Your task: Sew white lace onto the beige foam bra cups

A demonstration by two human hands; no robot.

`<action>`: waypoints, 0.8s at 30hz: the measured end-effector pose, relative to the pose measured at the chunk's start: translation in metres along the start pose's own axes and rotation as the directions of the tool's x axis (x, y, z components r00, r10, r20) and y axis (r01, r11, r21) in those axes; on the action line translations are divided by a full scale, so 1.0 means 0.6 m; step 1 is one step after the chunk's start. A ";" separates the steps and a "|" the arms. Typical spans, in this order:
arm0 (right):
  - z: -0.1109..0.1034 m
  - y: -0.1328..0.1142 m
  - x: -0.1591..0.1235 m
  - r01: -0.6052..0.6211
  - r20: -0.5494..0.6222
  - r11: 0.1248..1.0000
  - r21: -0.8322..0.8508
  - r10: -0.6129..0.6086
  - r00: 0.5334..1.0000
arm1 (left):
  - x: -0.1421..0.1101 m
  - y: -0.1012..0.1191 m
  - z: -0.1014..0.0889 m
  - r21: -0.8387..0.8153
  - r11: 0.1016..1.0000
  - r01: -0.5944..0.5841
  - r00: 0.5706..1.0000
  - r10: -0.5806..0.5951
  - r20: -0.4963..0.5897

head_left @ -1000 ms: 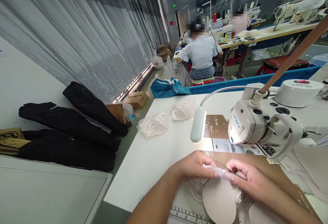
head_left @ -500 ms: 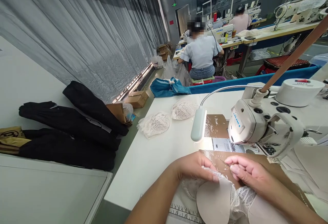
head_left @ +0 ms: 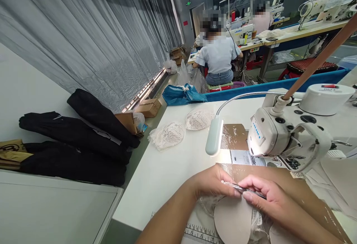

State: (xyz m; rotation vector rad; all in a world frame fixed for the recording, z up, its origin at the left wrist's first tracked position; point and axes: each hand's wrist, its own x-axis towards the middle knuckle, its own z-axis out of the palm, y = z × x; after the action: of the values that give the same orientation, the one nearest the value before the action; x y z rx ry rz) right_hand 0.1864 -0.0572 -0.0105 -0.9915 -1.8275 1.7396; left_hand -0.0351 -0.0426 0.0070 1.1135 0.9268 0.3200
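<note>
My left hand (head_left: pixel 216 182) is closed on the edge of a white lace bra cup, pinching it between thumb and fingers. A smooth beige cup pad (head_left: pixel 233 218) hangs below, with white lace (head_left: pixel 258 225) bunched beside it. My right hand (head_left: pixel 264 192) is closed around slim dark metal thread snips (head_left: pixel 258 192). Their tip meets the lace edge right at my left fingertips. A second beige piece lies under my right wrist, partly hidden. The sewing machine (head_left: pixel 267 128) stands just beyond my hands.
Two lace cups (head_left: pixel 169 135) lie on the white table (head_left: pixel 156 169) to the left. A lamp (head_left: pixel 214 136) on a bendable neck hangs over the needle plate. Beige pieces (head_left: pixel 340 180) are piled at the right. A printed ruler (head_left: pixel 199 233) runs along the front. Co-workers sit farther back.
My right hand has moved left and slightly down, bringing the thread snips against the lace edge by my left fingers. My left hand has barely moved.
</note>
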 end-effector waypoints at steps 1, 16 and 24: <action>0.000 0.000 0.000 -0.001 -0.007 1.000 -0.014 0.001 1.000 | -0.001 0.001 0.000 0.001 1.000 0.001 1.000 -0.001 0.005; 0.002 -0.009 0.005 0.025 -0.006 0.995 -0.093 -0.025 1.000 | -0.002 0.003 0.006 0.025 1.000 -0.007 1.000 0.007 -0.004; -0.004 -0.010 0.001 -0.003 -0.107 0.989 -0.149 -0.013 0.994 | 0.002 -0.003 0.003 0.003 1.000 0.004 1.000 -0.004 -0.020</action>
State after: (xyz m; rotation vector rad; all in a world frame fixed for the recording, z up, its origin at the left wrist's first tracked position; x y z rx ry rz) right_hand 0.1864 -0.0548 -0.0046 -1.1153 -1.9108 1.5325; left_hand -0.0335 -0.0437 0.0051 1.1130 0.9475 0.3274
